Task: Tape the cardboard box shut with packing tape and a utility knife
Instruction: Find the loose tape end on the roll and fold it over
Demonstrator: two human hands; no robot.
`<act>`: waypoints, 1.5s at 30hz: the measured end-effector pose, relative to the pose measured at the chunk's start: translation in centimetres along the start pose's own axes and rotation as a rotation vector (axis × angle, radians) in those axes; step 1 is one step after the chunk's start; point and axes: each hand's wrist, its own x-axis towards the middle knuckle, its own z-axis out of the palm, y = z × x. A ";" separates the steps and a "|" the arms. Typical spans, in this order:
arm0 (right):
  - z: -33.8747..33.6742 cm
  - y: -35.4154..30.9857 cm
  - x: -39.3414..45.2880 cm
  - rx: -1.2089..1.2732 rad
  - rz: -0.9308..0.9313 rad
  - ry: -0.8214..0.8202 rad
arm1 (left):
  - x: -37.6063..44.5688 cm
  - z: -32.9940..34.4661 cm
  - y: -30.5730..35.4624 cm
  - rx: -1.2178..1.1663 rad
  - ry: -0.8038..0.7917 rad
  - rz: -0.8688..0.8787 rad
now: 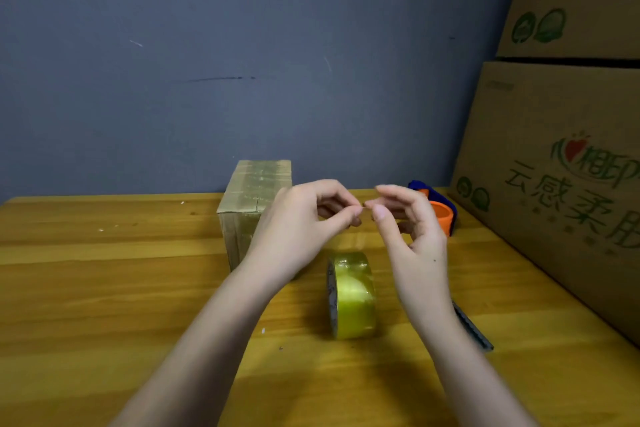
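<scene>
A small cardboard box point(249, 198) stands at the back of the wooden table point(104, 288), its top covered with shiny tape. A roll of yellowish clear packing tape point(351, 295) stands on edge in front of it. My left hand point(301, 222) and my right hand point(408, 229) are raised above the roll, thumb and forefinger tips meeting. Between them they pinch a tiny thin scrap point(364, 207); I cannot tell what it is. A grey utility knife point(474, 329) lies on the table at the right, partly hidden under my right forearm.
An orange and blue tape dispenser point(441, 211) sits behind my right hand. Large printed cardboard cartons point(554, 184) are stacked along the table's right side. A grey-blue wall point(242, 62) closes off the back edge.
</scene>
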 end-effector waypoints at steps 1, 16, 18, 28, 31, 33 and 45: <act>0.0 0.1 0.1 0.002 0.017 -0.020 | 0.0 0.0 0.0 0.002 -0.002 0.003; -0.4 1.1 0.2 -0.156 -0.115 0.006 | -0.3 -0.7 0.0 0.497 0.088 0.107; -0.3 1.1 0.2 -0.162 -0.138 0.010 | -0.5 -0.5 0.0 0.648 0.102 0.259; 0.1 0.6 0.5 -0.094 -0.041 -0.017 | -3.6 -1.1 -1.8 0.488 0.001 -0.105; 0.2 0.2 0.9 -0.174 -0.067 -0.079 | -5.0 0.2 -2.1 0.136 -0.185 -0.388; 0.1 -0.1 1.1 -0.183 -0.050 -0.100 | -5.6 1.2 -1.7 -0.026 -0.299 -0.493; -0.6 -0.4 1.5 -0.226 -0.082 -0.059 | -5.6 4.8 -1.0 -0.696 -0.179 -0.625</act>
